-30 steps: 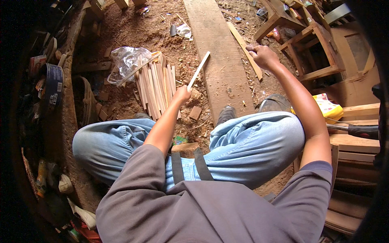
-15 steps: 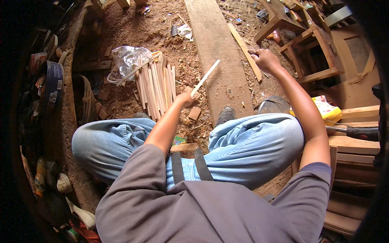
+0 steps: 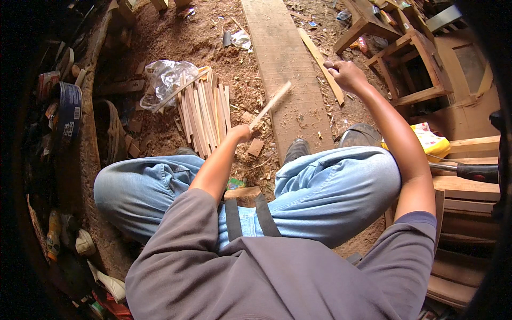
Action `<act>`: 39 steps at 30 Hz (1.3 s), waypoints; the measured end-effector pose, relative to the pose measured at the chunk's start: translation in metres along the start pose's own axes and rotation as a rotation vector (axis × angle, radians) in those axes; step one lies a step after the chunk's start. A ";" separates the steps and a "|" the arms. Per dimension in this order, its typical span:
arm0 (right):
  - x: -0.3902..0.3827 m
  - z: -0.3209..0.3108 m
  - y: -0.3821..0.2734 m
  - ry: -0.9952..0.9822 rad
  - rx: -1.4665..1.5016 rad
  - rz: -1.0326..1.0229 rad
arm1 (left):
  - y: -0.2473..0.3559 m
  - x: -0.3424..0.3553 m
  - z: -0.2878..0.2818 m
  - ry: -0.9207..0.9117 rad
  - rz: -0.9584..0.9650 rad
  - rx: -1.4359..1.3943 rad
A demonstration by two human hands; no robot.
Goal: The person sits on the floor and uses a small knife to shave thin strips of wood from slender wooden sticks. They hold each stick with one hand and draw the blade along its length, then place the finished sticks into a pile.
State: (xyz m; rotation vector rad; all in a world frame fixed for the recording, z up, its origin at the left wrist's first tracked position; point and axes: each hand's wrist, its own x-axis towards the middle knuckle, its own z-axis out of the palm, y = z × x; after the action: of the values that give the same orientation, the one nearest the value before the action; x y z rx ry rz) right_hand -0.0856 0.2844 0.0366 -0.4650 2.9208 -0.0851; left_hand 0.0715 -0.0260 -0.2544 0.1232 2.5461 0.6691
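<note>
My left hand (image 3: 242, 133) is closed on one end of a thin wooden strip (image 3: 271, 105). The strip slants up to the right, its far end over a long wide plank (image 3: 282, 48) on the ground. Its outline is slightly blurred. Farther right, past the plank, my right hand (image 3: 348, 76) is raised with its fingers curled in. Something dark shows at its fingertips, too small to make out. Left of my left hand lies a bundle of similar wooden strips (image 3: 202, 114), with a clear plastic bag (image 3: 168, 80) against its upper left side.
A narrow light board (image 3: 322, 66) lies along the plank's right side. Wooden frames (image 3: 410, 69) stand at the upper right. Beside my right knee are a yellow packet (image 3: 431, 141) and a black-handled tool (image 3: 476, 172). A dark blue tin (image 3: 69, 109) is at the left.
The strip in my left hand has turned, showing a browner face, and its far end sits slightly lower. My right hand has shifted slightly left and stays closed.
</note>
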 end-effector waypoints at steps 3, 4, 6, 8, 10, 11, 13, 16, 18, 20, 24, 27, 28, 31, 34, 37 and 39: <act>0.000 -0.002 0.001 -0.007 -0.005 0.017 | 0.000 -0.005 0.012 0.131 -0.056 -0.044; 0.000 -0.003 0.000 -0.004 0.000 0.018 | 0.001 -0.006 0.014 0.209 -0.088 -0.077; -0.002 -0.005 -0.002 0.000 0.011 0.012 | 0.000 -0.007 0.015 0.168 -0.102 -0.050; -0.004 -0.006 -0.006 0.009 0.019 -0.009 | -0.001 -0.006 0.012 0.070 -0.131 -0.024; -0.007 -0.008 -0.009 -0.024 -0.012 -0.001 | -0.003 -0.007 0.010 0.033 -0.146 -0.006; -0.007 -0.008 -0.010 -0.024 -0.018 -0.020 | -0.004 -0.006 0.008 0.048 -0.143 0.001; -0.006 -0.008 -0.010 -0.035 -0.010 -0.002 | -0.003 -0.006 0.007 0.016 -0.141 0.027; -0.001 -0.006 -0.007 -0.020 -0.009 -0.025 | 0.004 -0.004 0.006 0.194 -0.082 -0.070; 0.000 -0.003 -0.004 -0.014 -0.007 -0.026 | 0.007 -0.003 0.006 0.244 -0.096 -0.096; 0.000 -0.001 -0.002 -0.003 -0.004 -0.029 | 0.007 -0.003 0.006 0.285 -0.099 -0.103; -0.003 -0.002 -0.003 0.005 0.009 -0.016 | -0.002 -0.006 0.008 0.297 -0.052 0.026; -0.005 -0.006 -0.006 -0.037 -0.043 0.018 | -0.009 -0.011 0.011 0.366 -0.096 -0.015; -0.005 -0.007 -0.007 -0.032 -0.038 0.008 | -0.010 -0.012 0.011 0.369 -0.081 -0.014; -0.004 -0.007 -0.008 -0.019 -0.024 -0.017 | -0.013 -0.017 0.011 0.371 -0.071 0.000; -0.003 -0.005 -0.007 -0.013 -0.011 -0.027 | -0.013 -0.021 0.011 0.395 -0.044 0.011; -0.002 -0.003 -0.006 -0.010 -0.003 -0.019 | -0.010 -0.022 0.014 0.372 -0.043 0.039; -0.003 -0.004 -0.007 -0.013 -0.020 -0.013 | -0.007 -0.022 0.017 0.385 -0.061 -0.004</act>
State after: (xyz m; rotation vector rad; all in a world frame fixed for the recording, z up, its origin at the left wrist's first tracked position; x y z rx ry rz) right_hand -0.0813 0.2789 0.0414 -0.4861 2.9085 -0.0543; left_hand 0.0990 -0.0290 -0.2609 -0.0943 2.8998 0.7327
